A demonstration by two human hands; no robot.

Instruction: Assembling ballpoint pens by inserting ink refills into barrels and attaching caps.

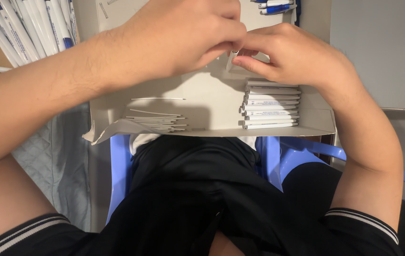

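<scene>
1. Your left hand (183,40) is curled closed above the middle of the shallow white cardboard box (212,102), its fingertips pinched down onto the top of a white pen barrel (231,60).
2. Your right hand (290,54) meets the left from the other side; its thumb and forefinger close on the same barrel, so both hands grip it at once.
3. The barrel stands nearly upright, tilted a little, right between the two sets of fingertips. Only its lower end shows below them; the rest is hidden by your fingers.
4. Just below your right hand, a stack of white pen barrels (271,104) lies flat in the right part of the box, lined up side by side.
5. Under your left wrist, in the left part of the box, lies a loose heap of thin white refills (157,121).
6. Finished white-and-blue pens (27,26) are piled at the upper left, well apart from your hands; a few more (273,5) sit at the top, just above your right hand.
</scene>
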